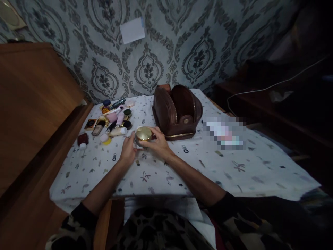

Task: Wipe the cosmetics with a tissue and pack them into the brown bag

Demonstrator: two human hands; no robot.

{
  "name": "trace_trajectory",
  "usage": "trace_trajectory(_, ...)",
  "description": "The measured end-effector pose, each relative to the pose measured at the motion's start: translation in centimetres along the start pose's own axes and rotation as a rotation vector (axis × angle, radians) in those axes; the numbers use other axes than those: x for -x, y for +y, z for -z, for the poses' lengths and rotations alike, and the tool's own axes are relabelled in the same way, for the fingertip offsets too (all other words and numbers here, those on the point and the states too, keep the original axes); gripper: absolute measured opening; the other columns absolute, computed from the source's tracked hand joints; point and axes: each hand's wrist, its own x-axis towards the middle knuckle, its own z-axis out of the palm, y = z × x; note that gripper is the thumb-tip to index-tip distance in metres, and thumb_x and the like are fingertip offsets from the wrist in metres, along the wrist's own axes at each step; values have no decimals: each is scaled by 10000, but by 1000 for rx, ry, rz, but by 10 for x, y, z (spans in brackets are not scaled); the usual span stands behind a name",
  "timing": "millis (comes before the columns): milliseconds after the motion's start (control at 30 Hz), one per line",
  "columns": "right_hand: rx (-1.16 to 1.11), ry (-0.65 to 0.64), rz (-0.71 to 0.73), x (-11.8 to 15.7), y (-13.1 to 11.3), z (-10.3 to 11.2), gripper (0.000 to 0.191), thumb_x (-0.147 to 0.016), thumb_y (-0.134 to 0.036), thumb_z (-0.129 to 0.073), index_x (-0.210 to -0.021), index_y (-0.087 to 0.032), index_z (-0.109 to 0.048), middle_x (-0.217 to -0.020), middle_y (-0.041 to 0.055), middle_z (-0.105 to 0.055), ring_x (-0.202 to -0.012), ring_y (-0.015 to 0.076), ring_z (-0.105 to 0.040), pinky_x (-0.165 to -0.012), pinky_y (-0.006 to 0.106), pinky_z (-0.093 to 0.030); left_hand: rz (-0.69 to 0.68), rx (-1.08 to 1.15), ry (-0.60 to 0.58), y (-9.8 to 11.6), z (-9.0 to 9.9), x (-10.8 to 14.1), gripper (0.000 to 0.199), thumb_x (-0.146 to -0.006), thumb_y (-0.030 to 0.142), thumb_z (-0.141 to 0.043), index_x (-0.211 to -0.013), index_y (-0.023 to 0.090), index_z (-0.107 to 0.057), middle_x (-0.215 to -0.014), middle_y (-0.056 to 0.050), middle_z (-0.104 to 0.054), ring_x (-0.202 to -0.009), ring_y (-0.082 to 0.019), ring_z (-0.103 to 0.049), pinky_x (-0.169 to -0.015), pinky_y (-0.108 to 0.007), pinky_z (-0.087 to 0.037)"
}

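Observation:
A round jar with a shiny gold lid (144,134) is held just in front of the brown bag. My right hand (160,146) grips it from the right, thumb and fingers around its side. At its left is my left hand (128,150), fingers pressed together around something pale beside the jar, which I cannot make out. The brown leather bag (166,114) stands with its zipped top gaping; its inside is dark. Several cosmetics lie in a group to the left, among them a cream tube (118,132) and a dark red bottle (83,139).
The patterned white cloth (156,177) covers the table. A blurred, pixelated item (225,133) lies right of the bag. A wooden cabinet (33,104) rises at the left, and a patterned wall (104,52) stands behind. A thin cable (275,85) hangs at the right.

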Motion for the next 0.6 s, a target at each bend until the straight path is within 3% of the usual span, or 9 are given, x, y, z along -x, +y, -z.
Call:
trace_trajectory(133,-40,-62,-12,0,0,-1,467,-541,-295,-871,-985,-265,-728,-960,10,-595,-883,192,-543,-761,297,-460,-49,48,34,0,4,-4,322,-726,395,-790,-862,185,-586,-733,27,-674,-625,-119,-663,-543,-203,-521)
trace_trajectory(267,-150,-63,-97,0,2,-2,450,-568,-289,-850,-980,-242,-673,-958,-10,-638,-910,177,-566,-785,283,-470,-63,46,-32,6,8,-3,337,-726,384,-777,-976,205,-640,-951,-20,-741,-852,-173,-708,-660,-240,-552)
trace_trajectory(467,-346,-31,-199,0,5,-2,357,-614,-331,-838,-898,-220,-653,-840,-39,-622,-798,135,-577,-742,259,-485,-162,-96,-308,10,12,1,472,-822,488,-691,-1204,218,-628,-1143,-89,-717,-1115,-251,-644,-892,-355,-539)
trace_trajectory(600,-619,-43,-349,0,7,-4,366,-575,-287,-864,-847,-226,-628,-837,-34,-662,-756,133,-613,-674,259,-536,-364,-327,-412,7,19,1,593,-858,500,-652,-1378,255,-506,-1298,-82,-630,-1228,-243,-572,-1058,-387,-442)
